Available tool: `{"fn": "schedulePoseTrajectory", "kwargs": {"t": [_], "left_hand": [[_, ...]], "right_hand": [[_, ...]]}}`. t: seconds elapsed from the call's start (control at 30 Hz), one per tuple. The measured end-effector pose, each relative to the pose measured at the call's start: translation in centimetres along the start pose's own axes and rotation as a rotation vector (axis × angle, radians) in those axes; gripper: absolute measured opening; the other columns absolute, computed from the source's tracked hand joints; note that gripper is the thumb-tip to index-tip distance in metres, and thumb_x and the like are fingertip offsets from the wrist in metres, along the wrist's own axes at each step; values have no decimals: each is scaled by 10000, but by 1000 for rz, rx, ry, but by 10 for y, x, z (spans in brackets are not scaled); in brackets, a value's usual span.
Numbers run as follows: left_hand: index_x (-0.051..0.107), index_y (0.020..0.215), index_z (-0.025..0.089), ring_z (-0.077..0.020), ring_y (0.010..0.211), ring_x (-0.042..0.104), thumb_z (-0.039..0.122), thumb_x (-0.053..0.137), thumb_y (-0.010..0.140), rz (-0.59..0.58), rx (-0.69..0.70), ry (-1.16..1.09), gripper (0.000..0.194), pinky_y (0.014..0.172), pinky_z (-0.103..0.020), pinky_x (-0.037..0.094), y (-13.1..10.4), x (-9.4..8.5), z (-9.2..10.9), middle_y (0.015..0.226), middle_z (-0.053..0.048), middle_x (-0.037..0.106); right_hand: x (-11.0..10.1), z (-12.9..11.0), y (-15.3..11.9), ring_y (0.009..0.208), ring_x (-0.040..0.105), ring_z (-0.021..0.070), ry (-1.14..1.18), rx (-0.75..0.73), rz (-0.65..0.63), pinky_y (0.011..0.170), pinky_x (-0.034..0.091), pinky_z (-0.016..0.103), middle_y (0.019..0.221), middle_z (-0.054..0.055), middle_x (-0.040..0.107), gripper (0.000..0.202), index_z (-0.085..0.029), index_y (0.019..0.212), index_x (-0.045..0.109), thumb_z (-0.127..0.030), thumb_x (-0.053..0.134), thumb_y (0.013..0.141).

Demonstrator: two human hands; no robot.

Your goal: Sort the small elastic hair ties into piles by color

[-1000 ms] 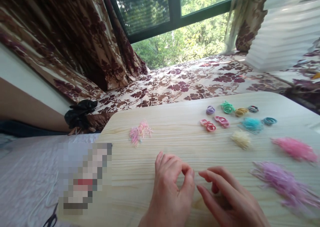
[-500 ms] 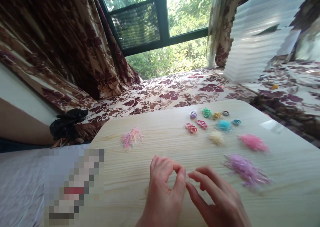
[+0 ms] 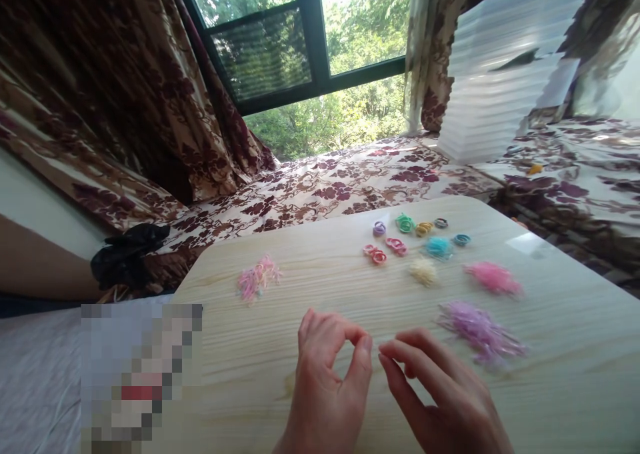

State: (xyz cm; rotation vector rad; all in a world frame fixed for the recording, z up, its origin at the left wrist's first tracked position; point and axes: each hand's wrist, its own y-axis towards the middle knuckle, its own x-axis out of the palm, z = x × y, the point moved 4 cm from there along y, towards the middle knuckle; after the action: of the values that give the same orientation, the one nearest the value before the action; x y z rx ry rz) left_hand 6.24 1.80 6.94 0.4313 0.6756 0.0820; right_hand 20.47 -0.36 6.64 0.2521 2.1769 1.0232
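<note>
My left hand [image 3: 333, 381] hovers above the pale wooden table [image 3: 225, 367], thumb and forefinger pressed together in a pinch. Just beside it, my right hand [image 3: 437, 384] also pinches thumb and forefinger, its tips a small gap away from the left ones. Whatever either pinch holds is too small or thin to make out. Nearest the right hand lies a loose pile of purple strands [image 3: 483, 332]. Beyond it are piles of pink strands [image 3: 494, 279], cream strands [image 3: 423, 272] and blue strands [image 3: 439, 247]. A mixed pastel pile of strands [image 3: 257, 279] rests farther left.
Small bands lie at the table's back: green [image 3: 405, 223], yellow [image 3: 424, 229], purple [image 3: 379, 228], red [image 3: 379, 257], pink [image 3: 397, 246] and teal [image 3: 462, 239]. A black bag [image 3: 130, 254] sits left of the table. White ribbed sheeting [image 3: 493, 87] stands at the back right.
My right fingertips have drawn a little to the right, away from the left ones, and come together in a pinch. My left hand keeps its pinch. The camera view has turned slightly right.
</note>
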Motion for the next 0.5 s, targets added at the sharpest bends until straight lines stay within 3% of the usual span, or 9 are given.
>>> {"fn": "schedulePoseTrajectory", "kwargs": {"t": [0.2,0.33,0.5], "left_hand": [[614,964,265,-206,924,645,179,551,875,-6,217,242,139,938,-416,422,1,-6,-24,921,18,708],[627,1006,265,-222,981,636,197,591,853,42,382,400,171,942,-393,399,2,-12,-46,953,3,719],[654,980,272,-227,919,648,250,624,818,99,506,501,166,1003,-407,341,4,-18,-68,878,8,735]], "right_hand": [[-30,32,2,764,683,136,-144,50,-11,678,553,227,868,34,689,84,-234,933,670,-200,608,889],[-65,73,0,806,690,151,-309,139,-81,680,553,232,966,38,692,125,-244,985,675,-296,591,909],[-102,115,11,724,680,146,-552,253,-147,598,513,244,928,26,699,240,-241,925,679,-404,503,941]]}}
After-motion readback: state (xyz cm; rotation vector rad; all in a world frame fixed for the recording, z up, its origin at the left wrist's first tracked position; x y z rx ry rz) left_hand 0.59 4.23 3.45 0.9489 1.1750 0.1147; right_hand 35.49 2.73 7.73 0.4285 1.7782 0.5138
